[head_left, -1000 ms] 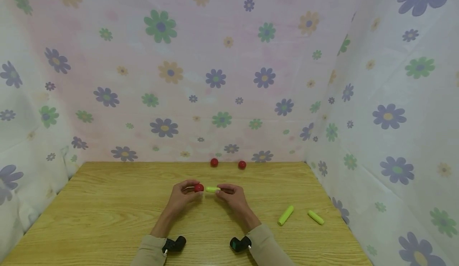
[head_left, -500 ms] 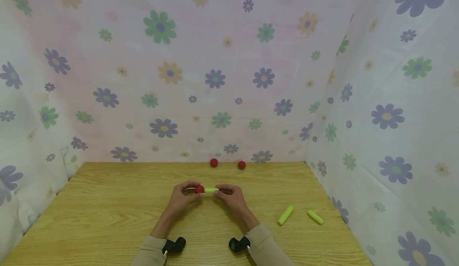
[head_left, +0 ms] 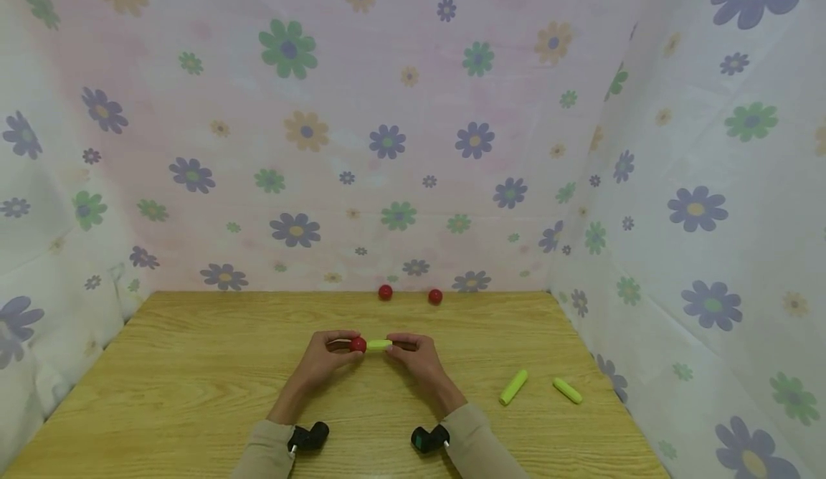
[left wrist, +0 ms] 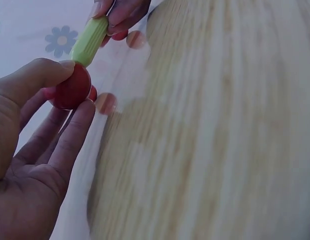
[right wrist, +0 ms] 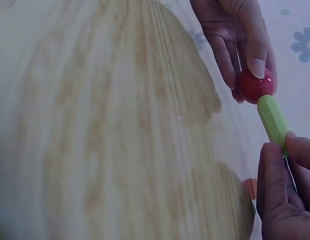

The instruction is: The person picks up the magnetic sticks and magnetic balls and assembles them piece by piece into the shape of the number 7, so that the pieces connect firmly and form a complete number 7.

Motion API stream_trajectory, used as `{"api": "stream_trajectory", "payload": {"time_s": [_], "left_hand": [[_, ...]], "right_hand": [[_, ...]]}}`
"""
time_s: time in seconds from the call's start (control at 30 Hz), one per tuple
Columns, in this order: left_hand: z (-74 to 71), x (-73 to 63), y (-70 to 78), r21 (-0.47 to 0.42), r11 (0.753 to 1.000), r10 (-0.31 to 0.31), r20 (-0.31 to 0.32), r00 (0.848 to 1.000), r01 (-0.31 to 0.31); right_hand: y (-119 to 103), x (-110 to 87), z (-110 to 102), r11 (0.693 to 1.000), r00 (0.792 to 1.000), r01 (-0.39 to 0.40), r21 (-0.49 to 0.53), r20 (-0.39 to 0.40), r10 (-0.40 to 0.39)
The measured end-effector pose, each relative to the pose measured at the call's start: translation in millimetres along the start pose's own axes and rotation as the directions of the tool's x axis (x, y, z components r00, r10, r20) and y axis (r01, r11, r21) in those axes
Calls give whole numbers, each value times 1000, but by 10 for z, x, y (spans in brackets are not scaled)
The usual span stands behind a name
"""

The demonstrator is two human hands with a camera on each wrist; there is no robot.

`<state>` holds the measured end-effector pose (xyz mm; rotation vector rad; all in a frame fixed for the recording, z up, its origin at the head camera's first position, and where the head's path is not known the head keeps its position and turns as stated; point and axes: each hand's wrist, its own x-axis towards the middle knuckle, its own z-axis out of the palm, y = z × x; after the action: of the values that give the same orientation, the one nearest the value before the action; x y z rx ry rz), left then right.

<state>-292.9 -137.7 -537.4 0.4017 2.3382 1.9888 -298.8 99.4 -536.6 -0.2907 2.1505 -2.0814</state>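
Observation:
My left hand (head_left: 325, 357) pinches a glossy red ball (left wrist: 72, 89) between thumb and fingertips. In my right hand (head_left: 416, 358) the thumb and fingers pinch the far end of a short yellow-green ribbed stick (right wrist: 273, 120). The stick's other end sits right against the ball, so the two form one line between my hands. Both are held above the wooden table (head_left: 213, 364), near its middle. The left wrist view shows the ball close up, with the stick slanting up to the right hand's fingers.
Two more red balls, one left (head_left: 385, 292) and one right (head_left: 435, 297), lie at the table's back edge. On the right lie a longer yellow-green stick (head_left: 513, 387) and a shorter one (head_left: 568, 391). A flowered cloth (head_left: 400, 178) hangs behind the table and along the sides.
A second ago a gap showed between ball and stick; the right hand has moved slightly left and the stick's end now meets the ball. Both hands are a little lower in the head view.

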Motion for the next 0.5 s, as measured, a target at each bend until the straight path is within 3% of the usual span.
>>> {"api": "stream_trajectory", "payload": {"time_s": [0.3, 0.5], "left_hand": [[2, 32, -44, 21, 999, -29, -12, 1000, 29], [-46, 67, -55, 23, 999, -25, 8, 1000, 24]], "right_hand": [[35, 20, -7, 995, 999, -33, -89, -43, 29], [-141, -54, 31, 995, 998, -37, -97, -47, 33]]}}
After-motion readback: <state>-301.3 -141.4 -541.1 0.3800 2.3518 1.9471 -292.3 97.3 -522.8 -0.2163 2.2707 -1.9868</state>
